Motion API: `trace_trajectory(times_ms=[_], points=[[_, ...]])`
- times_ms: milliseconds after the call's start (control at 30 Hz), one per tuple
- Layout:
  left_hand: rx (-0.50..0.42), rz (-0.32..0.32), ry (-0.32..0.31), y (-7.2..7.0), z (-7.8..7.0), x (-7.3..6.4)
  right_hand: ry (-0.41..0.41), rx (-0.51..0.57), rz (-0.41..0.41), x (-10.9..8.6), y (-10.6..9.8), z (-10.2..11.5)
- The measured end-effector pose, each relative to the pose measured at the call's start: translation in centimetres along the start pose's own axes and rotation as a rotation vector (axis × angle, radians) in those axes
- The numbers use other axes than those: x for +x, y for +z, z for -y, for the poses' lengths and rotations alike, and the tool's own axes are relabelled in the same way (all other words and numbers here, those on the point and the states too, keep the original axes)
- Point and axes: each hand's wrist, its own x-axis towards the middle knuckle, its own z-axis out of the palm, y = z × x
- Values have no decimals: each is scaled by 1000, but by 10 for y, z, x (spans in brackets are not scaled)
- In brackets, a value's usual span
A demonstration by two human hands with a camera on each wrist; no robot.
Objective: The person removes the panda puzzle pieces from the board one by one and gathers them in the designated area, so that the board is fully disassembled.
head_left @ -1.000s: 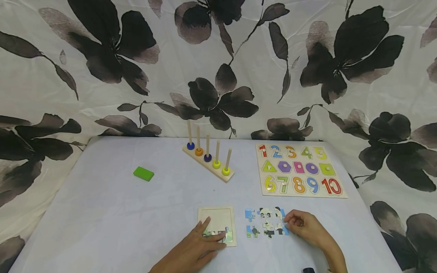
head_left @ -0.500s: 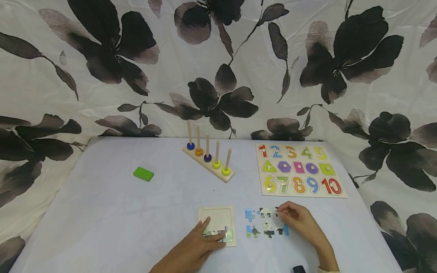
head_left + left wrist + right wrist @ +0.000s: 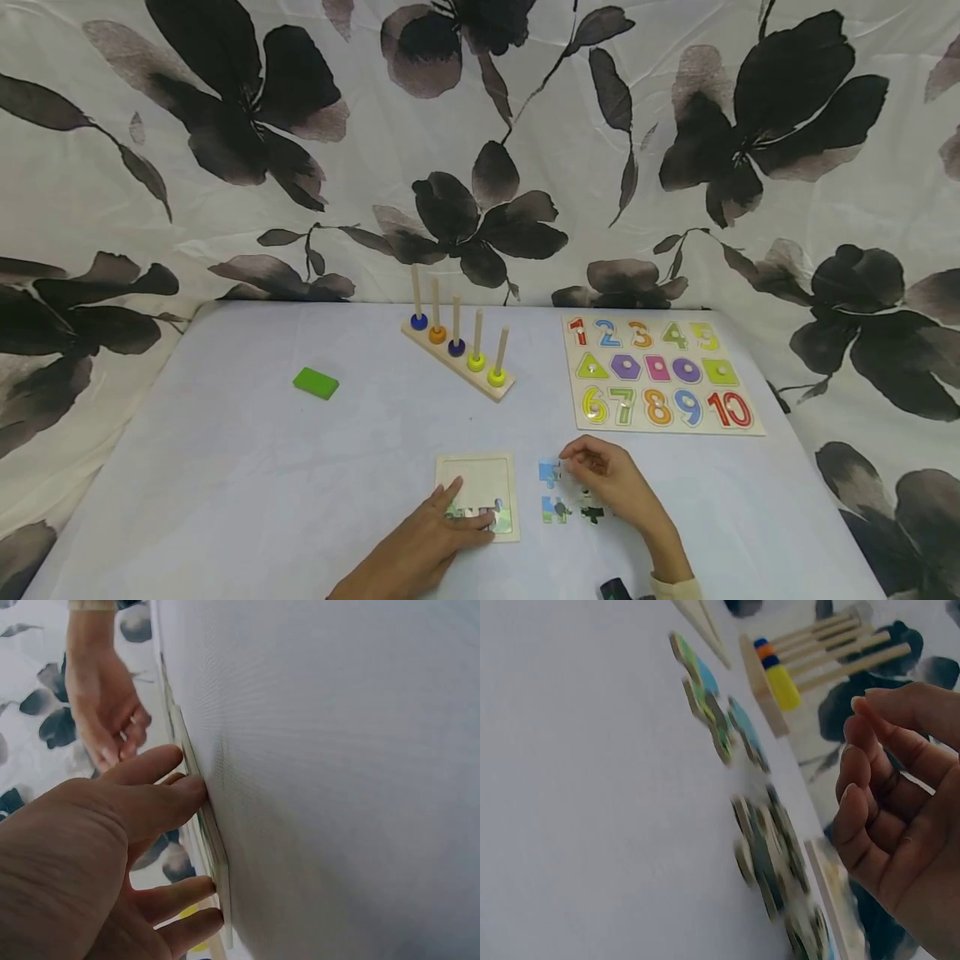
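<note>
My left hand (image 3: 431, 537) rests on a small wooden puzzle tray (image 3: 480, 467), fingers spread over it. Green-bottomed jigsaw pieces fill the tray's lower part, partly covered by the fingers. In the left wrist view the fingertips touch the tray's edge (image 3: 214, 840). My right hand (image 3: 615, 483) hovers over loose panda jigsaw pieces right of the tray, fingers curled and thumb near the index fingertip. Nothing shows between them in the right wrist view. A blue piece (image 3: 548, 472), a green-blue piece (image 3: 555, 510) and a panda piece (image 3: 591, 508) stay visible; the hand hides others.
Behind stands a wooden peg stand (image 3: 457, 358) with coloured rings. A number and shape board (image 3: 663, 375) lies at the right back. A green block (image 3: 316, 383) lies to the left. A dark object (image 3: 615, 589) is by the right wrist. Floral cloth (image 3: 480, 167) hangs behind.
My right hand has moved left across the loose pieces, from their right edge to above the upper middle ones. The left hand has stayed on the tray.
</note>
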Motion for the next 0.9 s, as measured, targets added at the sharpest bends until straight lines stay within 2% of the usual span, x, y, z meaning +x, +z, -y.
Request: trace_trajectory(times_ms=[167, 367, 467, 633, 900], points=[[69, -34, 51, 0, 4, 1, -79, -19, 51, 9, 27, 10], [162, -98, 98, -2, 8, 1, -213, -130, 138, 22, 69, 23], [142, -105, 102, -2, 7, -1, -265, -182, 162, 27, 86, 26], [57, -71, 46, -1, 6, -7, -322, -268, 171, 31, 101, 28], [29, -91, 112, 2, 7, -9, -351, -314, 174, 34, 108, 27]])
